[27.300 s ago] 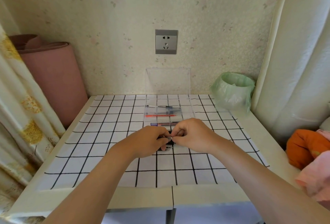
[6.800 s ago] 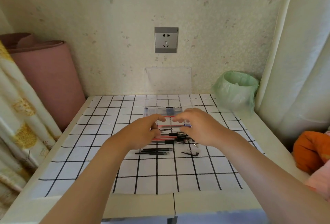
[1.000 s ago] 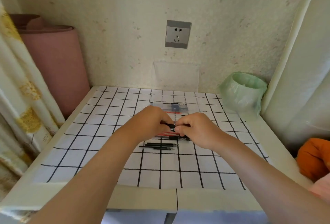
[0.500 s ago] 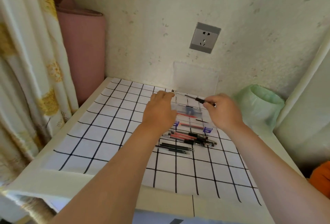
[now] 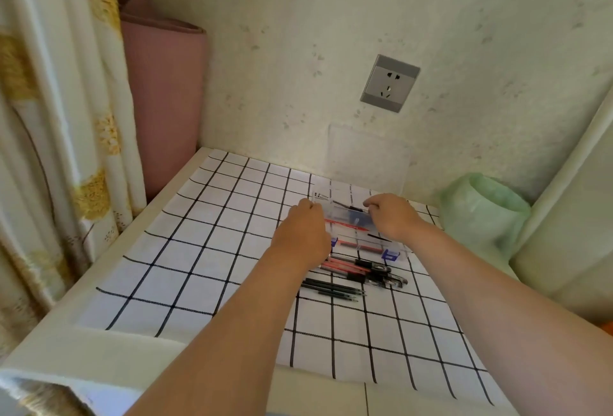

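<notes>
A clear plastic pen box [image 5: 394, 251] lies open on the checked cloth, with red and black pens inside. Its lid [image 5: 366, 157] stands up against the wall. My left hand [image 5: 303, 236] and my right hand [image 5: 393, 218] are over the box's far half. Between them they hold a pen with a black grip [image 5: 350, 207], one hand at each end, just above the box. My fingertips are hidden. In front of the box lie several red and black pens [image 5: 361, 271] and thin black refills [image 5: 331, 289].
The white table [image 5: 109, 347] carries a black-gridded cloth [image 5: 205, 249]. A green-bagged bin [image 5: 484, 213] stands at the back right. A pink roll [image 5: 162, 107] and a curtain [image 5: 56, 123] are on the left. A wall socket [image 5: 389, 83] sits above the box.
Both hands have lifted a pen from the pile on the cloth and carried it away from me over the box, then lowered it. My head has turned left.
</notes>
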Demonstrator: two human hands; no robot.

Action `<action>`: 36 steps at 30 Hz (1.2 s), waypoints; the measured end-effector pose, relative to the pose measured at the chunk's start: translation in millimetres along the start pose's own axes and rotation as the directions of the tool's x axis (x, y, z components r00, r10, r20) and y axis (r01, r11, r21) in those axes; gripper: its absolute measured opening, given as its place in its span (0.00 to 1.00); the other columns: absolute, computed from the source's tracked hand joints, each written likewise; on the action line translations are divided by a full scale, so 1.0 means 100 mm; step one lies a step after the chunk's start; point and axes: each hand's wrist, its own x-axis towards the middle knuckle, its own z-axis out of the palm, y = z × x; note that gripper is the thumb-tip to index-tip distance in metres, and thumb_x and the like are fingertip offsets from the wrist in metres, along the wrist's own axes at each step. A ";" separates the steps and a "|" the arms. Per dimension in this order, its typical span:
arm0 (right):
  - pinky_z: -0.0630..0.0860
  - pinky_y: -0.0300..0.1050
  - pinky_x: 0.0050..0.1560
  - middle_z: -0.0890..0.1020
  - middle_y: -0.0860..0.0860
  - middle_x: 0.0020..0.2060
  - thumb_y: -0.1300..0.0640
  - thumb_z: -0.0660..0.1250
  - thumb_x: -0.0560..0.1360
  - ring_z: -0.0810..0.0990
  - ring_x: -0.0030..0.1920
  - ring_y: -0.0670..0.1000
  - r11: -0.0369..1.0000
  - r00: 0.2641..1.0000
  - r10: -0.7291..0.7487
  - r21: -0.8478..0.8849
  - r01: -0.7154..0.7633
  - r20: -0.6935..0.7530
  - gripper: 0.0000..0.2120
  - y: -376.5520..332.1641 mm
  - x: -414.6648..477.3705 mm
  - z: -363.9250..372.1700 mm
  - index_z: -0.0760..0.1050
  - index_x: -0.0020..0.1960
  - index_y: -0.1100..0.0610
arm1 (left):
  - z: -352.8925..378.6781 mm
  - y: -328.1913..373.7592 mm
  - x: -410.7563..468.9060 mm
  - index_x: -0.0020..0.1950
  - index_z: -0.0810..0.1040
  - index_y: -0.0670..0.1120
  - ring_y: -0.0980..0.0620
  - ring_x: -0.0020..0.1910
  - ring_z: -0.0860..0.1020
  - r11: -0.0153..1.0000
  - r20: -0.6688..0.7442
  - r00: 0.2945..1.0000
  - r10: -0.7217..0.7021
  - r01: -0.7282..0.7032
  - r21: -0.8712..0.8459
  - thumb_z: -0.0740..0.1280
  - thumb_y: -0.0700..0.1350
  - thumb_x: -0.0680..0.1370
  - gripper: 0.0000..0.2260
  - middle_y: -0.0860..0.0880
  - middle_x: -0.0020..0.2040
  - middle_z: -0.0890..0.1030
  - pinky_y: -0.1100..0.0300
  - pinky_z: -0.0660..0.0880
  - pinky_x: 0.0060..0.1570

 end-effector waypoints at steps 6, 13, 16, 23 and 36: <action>0.72 0.52 0.63 0.78 0.54 0.62 0.52 0.55 0.82 0.76 0.61 0.57 0.989 0.990 -0.132 -0.056 0.136 0.056 0.18 0.01 -0.17 0.02 0.76 0.66 0.55 | 0.00 0.02 0.02 0.68 0.69 0.44 0.49 0.60 0.70 0.999 -0.004 1.000 -0.022 0.022 -0.024 0.64 0.46 0.80 0.17 0.46 0.64 0.68 0.55 0.74 0.57; 0.70 0.52 0.66 0.76 0.52 0.64 0.56 0.62 0.80 0.74 0.64 0.54 0.967 0.955 -0.242 0.043 0.253 -0.174 0.16 0.07 -0.48 -0.14 0.76 0.66 0.51 | -0.03 0.14 -0.06 0.72 0.67 0.46 0.49 0.67 0.64 0.997 -0.073 0.995 0.066 -0.063 0.042 0.64 0.45 0.79 0.22 0.48 0.68 0.67 0.54 0.69 0.64; 0.74 0.45 0.54 0.80 0.47 0.54 0.58 0.64 0.79 0.77 0.51 0.47 0.951 0.943 -0.254 0.124 0.284 -0.215 0.11 0.04 -0.74 -0.18 0.81 0.57 0.49 | -0.06 0.25 -0.07 0.66 0.73 0.49 0.51 0.63 0.68 0.988 -0.070 0.987 0.148 -0.143 0.065 0.65 0.46 0.79 0.16 0.50 0.62 0.72 0.56 0.70 0.60; 0.76 0.40 0.47 0.80 0.40 0.43 0.54 0.69 0.75 0.77 0.42 0.40 0.964 0.973 -0.230 0.130 0.232 -0.029 0.06 0.17 -1.22 -0.10 0.83 0.49 0.45 | 0.00 0.45 -0.21 0.55 0.82 0.54 0.52 0.49 0.78 0.971 0.233 0.953 0.194 -0.221 0.095 0.66 0.47 0.79 0.08 0.53 0.53 0.80 0.54 0.78 0.52; 0.70 0.43 0.43 0.79 0.45 0.47 0.49 0.68 0.75 0.78 0.48 0.50 0.923 0.923 -0.377 -0.115 0.368 -0.071 0.08 0.15 -1.32 0.09 0.80 0.54 0.46 | 0.06 0.50 -0.21 0.53 0.81 0.57 0.54 0.49 0.75 0.925 0.313 0.934 0.172 -0.262 0.274 0.71 0.55 0.73 0.10 0.56 0.48 0.77 0.59 0.72 0.44</action>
